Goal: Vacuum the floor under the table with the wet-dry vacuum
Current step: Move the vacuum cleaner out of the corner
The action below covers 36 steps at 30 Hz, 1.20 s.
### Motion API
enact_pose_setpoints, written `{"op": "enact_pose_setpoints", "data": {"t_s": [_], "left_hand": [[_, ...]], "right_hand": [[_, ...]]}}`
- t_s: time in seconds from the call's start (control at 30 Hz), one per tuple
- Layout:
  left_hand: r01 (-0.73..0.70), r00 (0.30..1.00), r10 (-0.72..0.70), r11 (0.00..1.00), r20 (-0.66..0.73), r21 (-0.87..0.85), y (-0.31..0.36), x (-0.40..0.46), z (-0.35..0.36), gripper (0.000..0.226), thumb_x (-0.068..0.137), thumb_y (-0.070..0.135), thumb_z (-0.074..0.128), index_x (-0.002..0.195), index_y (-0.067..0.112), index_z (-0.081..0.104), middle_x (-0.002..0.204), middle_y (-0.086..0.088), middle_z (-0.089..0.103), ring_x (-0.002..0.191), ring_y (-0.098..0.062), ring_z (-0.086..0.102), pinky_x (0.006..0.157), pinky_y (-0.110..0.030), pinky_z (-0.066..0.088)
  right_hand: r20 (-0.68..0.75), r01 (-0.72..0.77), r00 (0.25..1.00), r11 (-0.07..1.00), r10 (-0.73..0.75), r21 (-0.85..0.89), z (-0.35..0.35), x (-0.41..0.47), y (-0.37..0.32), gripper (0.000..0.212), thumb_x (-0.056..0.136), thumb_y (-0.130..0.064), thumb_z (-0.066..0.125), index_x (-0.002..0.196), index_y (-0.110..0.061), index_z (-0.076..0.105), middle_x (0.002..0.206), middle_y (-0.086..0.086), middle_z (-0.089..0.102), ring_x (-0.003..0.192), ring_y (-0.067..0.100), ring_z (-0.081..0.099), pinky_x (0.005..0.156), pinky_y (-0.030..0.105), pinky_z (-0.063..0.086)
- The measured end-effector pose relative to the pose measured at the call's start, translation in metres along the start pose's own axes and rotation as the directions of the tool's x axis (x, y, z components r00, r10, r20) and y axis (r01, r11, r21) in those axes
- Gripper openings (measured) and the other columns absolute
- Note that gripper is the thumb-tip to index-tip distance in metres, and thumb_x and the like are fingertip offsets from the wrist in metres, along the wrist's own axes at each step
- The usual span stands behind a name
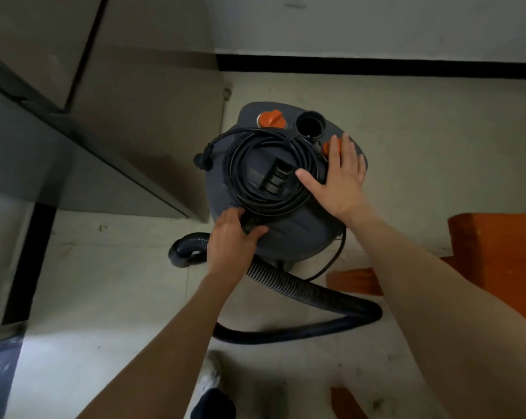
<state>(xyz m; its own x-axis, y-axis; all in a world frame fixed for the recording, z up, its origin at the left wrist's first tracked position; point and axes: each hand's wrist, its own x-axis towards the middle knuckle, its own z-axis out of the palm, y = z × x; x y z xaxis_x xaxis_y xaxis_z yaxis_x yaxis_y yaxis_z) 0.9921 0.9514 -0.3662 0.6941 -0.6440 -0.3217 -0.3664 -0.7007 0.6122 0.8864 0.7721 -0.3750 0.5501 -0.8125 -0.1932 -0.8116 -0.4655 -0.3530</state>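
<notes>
Pale floor (406,164) at twelve o'clock bears the vacuum (285,234), its coiled cord (255,164) pinched by the left hand (231,237) and steadied by the flat right hand (340,179); hasty pulling could tangle it.

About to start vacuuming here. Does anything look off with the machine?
The power cord lies coiled on the vacuum's lid, not plugged in; the left hand grips its plug end. Nothing looks damaged or spilled.
</notes>
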Motion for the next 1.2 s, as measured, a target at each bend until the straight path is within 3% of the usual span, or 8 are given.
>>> {"op": "enact_pose_setpoints", "data": {"t_s": [0.37, 0.63, 0.87, 1.2], "left_hand": [[-0.064, 0.997, 0.063, 0.998, 0.049, -0.001, 0.050, 0.147, -0.023, 0.053, 0.083, 0.036, 0.068, 0.124, 0.007, 0.050, 0.120, -0.009, 0.055, 0.115, -0.025, 0.051, 0.092, -0.038, 0.044], [-0.051, 0.996, 0.051, 0.999, 0.077, -0.005, 0.093, 0.228, -0.024, 0.051, 0.084, 0.036, 0.067, 0.123, 0.007, 0.050, 0.121, -0.008, 0.055, 0.115, -0.024, 0.050, 0.091, -0.036, 0.042], [-0.059, 0.993, 0.061, 0.998, 0.101, -0.023, 0.151, 0.280, 0.000, 0.051, 0.082, 0.036, 0.069, 0.120, 0.006, 0.051, 0.116, -0.008, 0.057, 0.110, -0.024, 0.052, 0.090, -0.036, 0.044], [0.038, 0.996, -0.034, 0.998, 0.085, -0.051, 0.248, 0.348, 0.051, 0.049, 0.080, 0.036, 0.071, 0.114, 0.007, 0.052, 0.114, -0.007, 0.060, 0.109, -0.023, 0.055, 0.089, -0.037, 0.046]], "right_hand": [[-0.063, -0.075, 0.995, 0.997, 0.075, 0.002, -0.024, 0.140, -0.016, 0.094, 0.088, -0.066, 0.038, 0.153, -0.009, 0.002, 0.160, 0.010, -0.007, 0.147, 0.020, -0.009, 0.116, 0.039, -0.011], [-0.077, -0.047, 0.996, 0.999, 0.048, 0.013, -0.046, 0.229, -0.010, 0.087, 0.089, -0.063, 0.042, 0.153, -0.012, 0.010, 0.160, 0.010, -0.003, 0.147, 0.022, -0.006, 0.117, 0.038, -0.008], [-0.036, -0.044, 0.998, 0.999, 0.044, -0.013, -0.077, 0.298, 0.029, 0.087, 0.089, -0.063, 0.040, 0.153, -0.014, 0.008, 0.160, 0.009, -0.005, 0.147, 0.021, -0.008, 0.118, 0.039, -0.008], [0.035, 0.044, 0.999, 0.998, -0.042, -0.053, -0.128, 0.409, 0.096, 0.088, 0.088, -0.064, 0.042, 0.153, -0.012, 0.011, 0.160, 0.010, -0.008, 0.147, 0.023, -0.008, 0.118, 0.040, -0.006]]}}
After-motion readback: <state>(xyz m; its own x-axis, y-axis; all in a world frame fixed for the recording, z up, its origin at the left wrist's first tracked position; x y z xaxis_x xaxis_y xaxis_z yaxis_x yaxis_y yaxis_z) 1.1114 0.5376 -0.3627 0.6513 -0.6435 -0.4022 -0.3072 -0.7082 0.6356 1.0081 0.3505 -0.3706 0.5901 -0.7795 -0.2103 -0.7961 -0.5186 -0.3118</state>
